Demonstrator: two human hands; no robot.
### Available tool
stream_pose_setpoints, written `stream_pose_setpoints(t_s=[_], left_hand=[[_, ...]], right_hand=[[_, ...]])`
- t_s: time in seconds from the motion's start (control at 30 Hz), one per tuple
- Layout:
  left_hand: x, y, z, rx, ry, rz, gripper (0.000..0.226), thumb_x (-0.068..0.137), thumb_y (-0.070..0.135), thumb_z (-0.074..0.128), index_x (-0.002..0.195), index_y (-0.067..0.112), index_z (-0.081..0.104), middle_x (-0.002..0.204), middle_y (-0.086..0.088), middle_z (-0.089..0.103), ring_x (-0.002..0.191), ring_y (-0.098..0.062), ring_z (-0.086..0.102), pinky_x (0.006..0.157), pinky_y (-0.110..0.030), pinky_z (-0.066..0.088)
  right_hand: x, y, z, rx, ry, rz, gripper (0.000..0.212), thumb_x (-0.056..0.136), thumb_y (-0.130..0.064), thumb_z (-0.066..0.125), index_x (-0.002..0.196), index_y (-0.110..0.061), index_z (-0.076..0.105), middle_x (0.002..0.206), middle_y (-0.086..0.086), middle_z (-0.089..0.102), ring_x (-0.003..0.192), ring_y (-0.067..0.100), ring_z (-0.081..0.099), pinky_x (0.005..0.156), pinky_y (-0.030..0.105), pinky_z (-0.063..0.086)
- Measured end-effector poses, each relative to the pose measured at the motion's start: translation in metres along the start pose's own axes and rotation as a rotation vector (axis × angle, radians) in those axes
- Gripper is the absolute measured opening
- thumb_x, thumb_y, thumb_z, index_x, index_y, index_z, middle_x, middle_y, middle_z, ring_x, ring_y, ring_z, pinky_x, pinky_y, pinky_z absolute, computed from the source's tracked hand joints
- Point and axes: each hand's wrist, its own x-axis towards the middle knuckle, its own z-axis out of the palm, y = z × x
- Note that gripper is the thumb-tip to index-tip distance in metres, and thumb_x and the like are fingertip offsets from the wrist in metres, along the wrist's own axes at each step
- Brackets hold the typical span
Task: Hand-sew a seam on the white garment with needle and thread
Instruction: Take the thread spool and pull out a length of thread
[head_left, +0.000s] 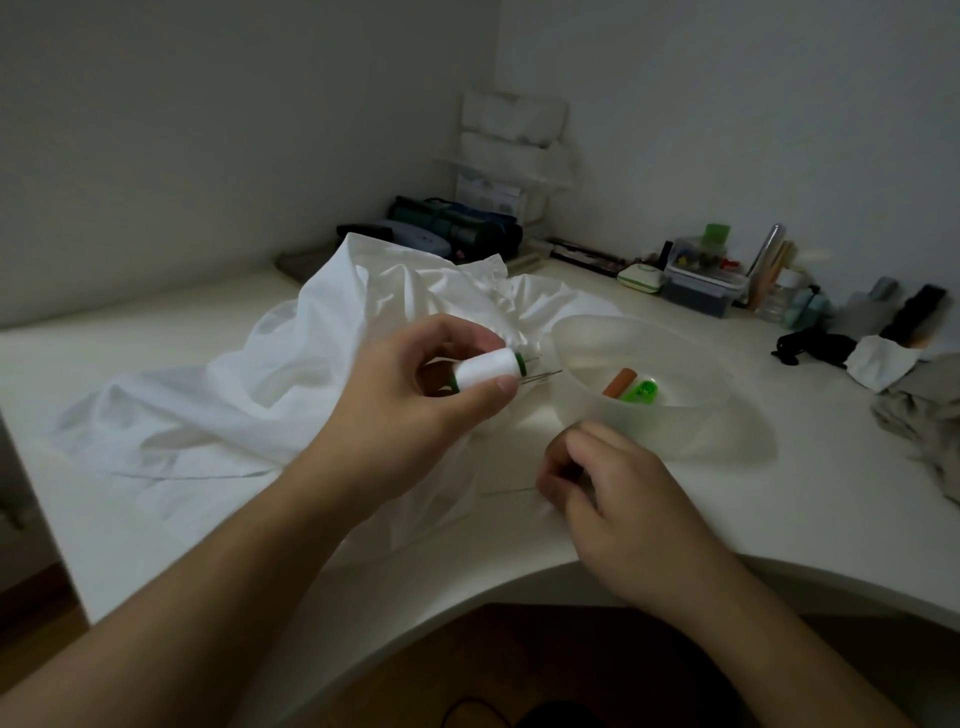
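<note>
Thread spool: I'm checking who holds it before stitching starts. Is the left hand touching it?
Touching. The head view shows the left hand gripping the white thread spool, fingers over its top and the thumb pressed against its underside.

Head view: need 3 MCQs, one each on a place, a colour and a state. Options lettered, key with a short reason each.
1. Where does the translucent bowl stand?
A. on the white garment's left side
B. on the desk, right of the white garment
C. on the back shelf

2. What colour are the end caps of the thread spool?
A. green
B. red
C. black

3. What is the left hand doing?
A. lying flat on the desk
B. pressing the bowl
C. gripping the spool

Key: 1 B, the bowl sits on the desk beside the white garment. 2 A, green rims show at both ends. 3 C, thumb and fingers curl round the spool, above the garment.
</note>
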Motion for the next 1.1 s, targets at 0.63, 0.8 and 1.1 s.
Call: stream_pose_setpoints(t_s=[0.63,0.8,1.1], left_hand=[[-0.002,0.002,0.002,-0.203,-0.058,0.009,0.029,0.083,0.017,0.081,0.108,0.005,0.073,0.100,-0.014,0.079,0.094,-0.040,0.076,0.082,-0.046,0.065],[-0.002,0.004,0.001,-0.135,-0.087,-0.010,0.030,0.085,0.020,0.080,0.112,0.008,0.074,0.100,-0.010,0.079,0.083,-0.033,0.077,0.068,-0.038,0.061],[0.000,0.002,-0.002,-0.277,-0.177,-0.071,0.022,0.098,0.018,0.072,0.116,0.006,0.075,0.104,-0.020,0.077,0.090,-0.040,0.076,0.074,-0.041,0.062]], right_hand=[[0.014,-0.018,-0.028,0.837,0.251,0.053,0.018,0.094,0.001,0.071,0.105,-0.013,0.071,0.089,0.011,0.075,0.079,0.024,0.073,0.068,0.033,0.057],[0.020,-0.022,-0.028,0.896,0.256,0.004,0.006,0.094,-0.003,0.073,0.097,-0.008,0.074,0.081,0.015,0.073,0.073,0.027,0.070,0.065,0.037,0.058],[0.027,-0.022,-0.032,0.969,0.247,0.019,0.006,0.097,0.001,0.067,0.095,0.000,0.072,0.075,0.014,0.070,0.068,0.024,0.066,0.066,0.033,0.057]])
